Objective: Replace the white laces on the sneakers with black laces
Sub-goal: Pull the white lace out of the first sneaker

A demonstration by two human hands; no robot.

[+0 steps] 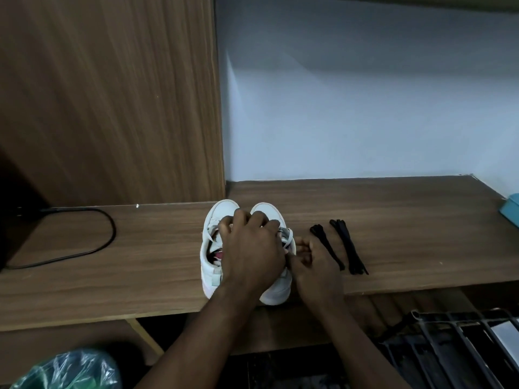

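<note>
Head view: left hand [252,248] is clamping the sneakers [222,213], right hand [317,266] is resting curled beside a white lace [288,240], grasp indiscernible; steadying the pair should ease unlacing.

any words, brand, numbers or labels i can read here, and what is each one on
None: no text in this view can be read.
sneakers: no logo or lettering shows; the left hand and right hand cover much of them.
black laces: no tag or print visible.
teal box at the right edge: mostly cut off, no print showing.
</note>
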